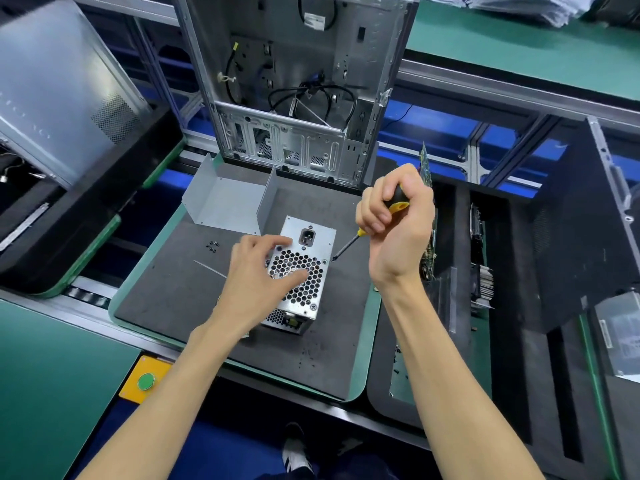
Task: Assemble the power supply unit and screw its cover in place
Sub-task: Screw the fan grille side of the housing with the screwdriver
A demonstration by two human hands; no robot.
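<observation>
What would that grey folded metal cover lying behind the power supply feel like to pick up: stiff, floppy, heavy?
The folded metal cover is thin sheet with two upright flanges, so it is probably light and fairly stiff, though the open side might flex a little. Its bare cut edges look sharp. Resting flat on the dark foam mat, it likely would not roll or slide.

My two bare forearms, sleeveless to the elbow, dark blue trousers [221, 455], one black-and-white striped sneaker [297, 452].

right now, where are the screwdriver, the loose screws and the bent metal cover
screwdriver [346, 246]: head view, on its dark shaft
loose screws [212, 246]: head view, on the small pile
bent metal cover [227, 206]: head view, on its flat middle panel
</observation>
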